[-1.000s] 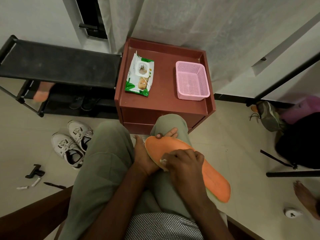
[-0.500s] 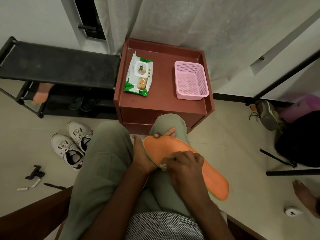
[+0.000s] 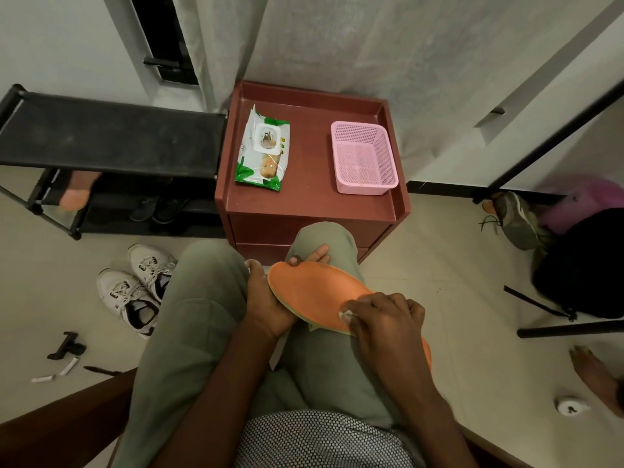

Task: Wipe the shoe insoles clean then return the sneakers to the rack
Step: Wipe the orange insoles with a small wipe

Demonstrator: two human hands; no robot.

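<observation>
Wiping the orange insole [image 3: 314, 292] across the lap, toe end pointing toward the maroon worktop [image 3: 314, 204]; left hand [image 3: 270, 305] cupping the insole from beneath near the toe, fingers curling up round its far edge; right hand [image 3: 385, 319] clenching round a small white wipe [image 3: 346, 314] and pressing it onto the insole's middle, heel end partly hiding behind that wrist.

Judging the step in hand as the scrub itself, still short of finishing; doing it well probably meaning: bracing firmly from below so the foam is not buckling; stroking lengthwise from heel to toe rather than dabbing; refolding the wipe once one face is soiling; working right out to the pale green rim; avoiding soaking the foam.

Waiting on the floor beside the left knee, a pair of white sneakers [image 3: 138, 285], laces loose, mouths open, just in front of the black shoe rack [image 3: 111, 140]; a further orange shape resembling an insole [image 3: 76, 194] showing on the rack's lower level, too blurred for telling more.

Lying on the worktop, a green and white wet-wipes pack [image 3: 263, 153] and a pink mesh basket [image 3: 364, 157], well apart from each other.

Reading labels: dark side markings on the sneakers looking like a logo, too small for naming a brand; pack showing leaf graphics and a baby's picture, its print too fine for reading.
</observation>
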